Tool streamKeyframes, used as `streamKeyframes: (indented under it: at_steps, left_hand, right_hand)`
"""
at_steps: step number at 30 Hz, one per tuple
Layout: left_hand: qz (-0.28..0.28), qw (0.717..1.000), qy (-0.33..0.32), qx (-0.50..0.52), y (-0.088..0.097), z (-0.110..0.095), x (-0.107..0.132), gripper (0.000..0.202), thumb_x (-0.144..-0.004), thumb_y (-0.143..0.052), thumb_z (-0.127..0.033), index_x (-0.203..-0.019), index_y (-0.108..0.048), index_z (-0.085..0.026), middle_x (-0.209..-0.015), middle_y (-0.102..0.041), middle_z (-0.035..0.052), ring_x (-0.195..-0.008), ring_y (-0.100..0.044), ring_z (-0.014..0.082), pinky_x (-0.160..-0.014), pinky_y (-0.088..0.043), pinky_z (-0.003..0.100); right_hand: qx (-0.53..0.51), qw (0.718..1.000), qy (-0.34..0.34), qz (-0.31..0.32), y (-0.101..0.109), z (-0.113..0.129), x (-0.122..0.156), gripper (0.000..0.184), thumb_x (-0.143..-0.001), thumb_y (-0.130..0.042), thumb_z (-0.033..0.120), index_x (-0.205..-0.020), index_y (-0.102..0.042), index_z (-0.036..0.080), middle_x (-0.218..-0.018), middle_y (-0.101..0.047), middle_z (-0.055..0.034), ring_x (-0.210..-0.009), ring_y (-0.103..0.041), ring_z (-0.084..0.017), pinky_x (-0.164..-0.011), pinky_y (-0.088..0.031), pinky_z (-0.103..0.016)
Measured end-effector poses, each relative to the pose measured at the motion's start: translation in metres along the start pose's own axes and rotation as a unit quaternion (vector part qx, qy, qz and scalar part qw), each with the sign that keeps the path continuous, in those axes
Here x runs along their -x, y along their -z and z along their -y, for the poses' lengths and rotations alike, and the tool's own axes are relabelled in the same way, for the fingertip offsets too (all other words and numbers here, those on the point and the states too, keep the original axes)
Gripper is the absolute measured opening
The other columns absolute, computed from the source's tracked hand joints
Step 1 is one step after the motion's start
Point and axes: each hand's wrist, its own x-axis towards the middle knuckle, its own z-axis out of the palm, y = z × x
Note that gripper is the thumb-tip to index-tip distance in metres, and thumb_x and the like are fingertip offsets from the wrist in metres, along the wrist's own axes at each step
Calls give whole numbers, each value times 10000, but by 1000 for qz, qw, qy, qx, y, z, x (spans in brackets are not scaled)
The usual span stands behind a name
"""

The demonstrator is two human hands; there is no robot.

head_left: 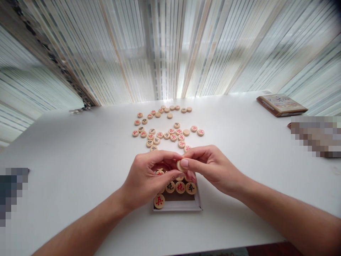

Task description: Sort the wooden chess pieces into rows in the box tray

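Observation:
A round wooden xiangqi piece (179, 165) is pinched above the open box, with its written face not visible to me. My right hand (213, 169) grips it between thumb and forefinger. My left hand (147, 176) curls round from the other side, its fingertips closed at the same piece. Below them sits a shallow white-edged box (177, 206) with a brown bottom. Inside it lie several pieces in rows, among them a red-marked piece (159, 201) at the near left corner and a black-marked piece (190, 188) at the right. My hands hide the box's far part.
Loose xiangqi pieces (173, 137) with red, black or blank faces lie scattered beyond the box on the white table (87, 160). A flat decorated box (282, 104) rests at the back right. Striped curtains (170, 49) hang behind the table. Blurred-out patches cover both sides.

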Motion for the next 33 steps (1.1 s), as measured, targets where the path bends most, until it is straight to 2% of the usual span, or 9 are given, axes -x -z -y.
streamKeyframes:
  at_steps: [6,12,16,21,24,27,29,33]
  left_hand:
    - [-6,1000,11,9,-1,-1,1,298,-847,-843,-1,-1062,-845,-208,-899,-869,8,-816,-833,129,-765,-661,145]
    - [-20,999,35,22,1,0,0,273,-828,-878,-32,-1055,-846,-181,-913,-869,25,-805,-833,143,-777,-683,169]
    - [-31,998,41,40,1,2,-2,256,-836,-878,-43,-1045,-850,-190,-891,-864,9,-796,-833,136,-768,-683,160]
    - [-36,998,47,34,1,3,-1,311,-824,-900,-58,-1091,-852,-210,-923,-859,2,-818,-826,130,-769,-680,154]
    - [-39,998,45,20,2,4,0,259,-881,-874,-128,-1128,-845,-202,-969,-858,26,-845,-822,141,-786,-691,185]
    - [-59,997,42,12,2,5,0,173,-906,-861,-164,-1076,-847,-195,-982,-860,35,-862,-823,141,-784,-687,177]
    - [-68,997,40,15,2,5,-1,153,-888,-877,-159,-1034,-846,-191,-966,-860,33,-864,-825,141,-781,-683,170]
    - [-73,997,21,10,2,7,-2,140,-879,-877,-129,-1002,-842,-188,-924,-853,27,-864,-829,153,-791,-690,194]
  right_hand:
    - [2,1000,1,9,3,-3,0,333,-882,-879,447,-722,-799,166,-643,-681,-21,-617,-582,-137,-618,-462,-281]
    - [-26,999,5,30,4,-6,0,310,-968,-809,440,-837,-843,161,-677,-698,-20,-634,-590,-113,-635,-469,-253]
    - [-42,999,3,26,2,-5,-1,201,-897,-893,351,-986,-886,172,-666,-689,-2,-640,-592,-99,-633,-488,-223]
    - [-75,997,7,6,0,-3,-1,305,-764,-992,244,-1052,-895,217,-757,-765,-11,-665,-662,-91,-614,-539,-173]
    - [-72,997,28,-8,0,-4,-1,323,-735,-1005,196,-1037,-897,237,-801,-797,-15,-704,-707,-99,-644,-577,-167]
    - [-45,997,60,-24,1,-6,0,321,-746,-995,176,-1041,-896,258,-867,-830,-29,-779,-758,-129,-723,-625,-203]
    - [-7,995,98,-35,2,-8,0,293,-784,-969,181,-1053,-894,269,-902,-837,-39,-810,-769,-144,-755,-638,-230]
    - [96,978,171,-68,2,-10,2,190,-890,-881,217,-1073,-894,268,-950,-827,-68,-803,-753,-158,-698,-623,-255]
